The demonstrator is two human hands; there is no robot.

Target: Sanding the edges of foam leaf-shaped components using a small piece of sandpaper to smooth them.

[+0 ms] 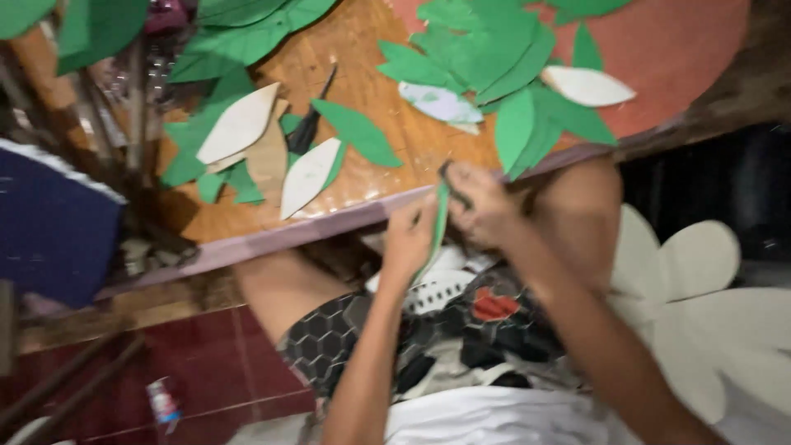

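While the left hand (409,239) pinches a green paper leaf (439,221) over the lap, the right hand (482,206) grips scissors (455,188), mid-cut I'd guess; next means turning the leaf carefully

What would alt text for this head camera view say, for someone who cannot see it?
Two bare hands, left hand and right hand, hold a narrow green strip between them above the person's lap. Ahead, a wooden table holds green paper leaves and white leaves; the picture is blurred.
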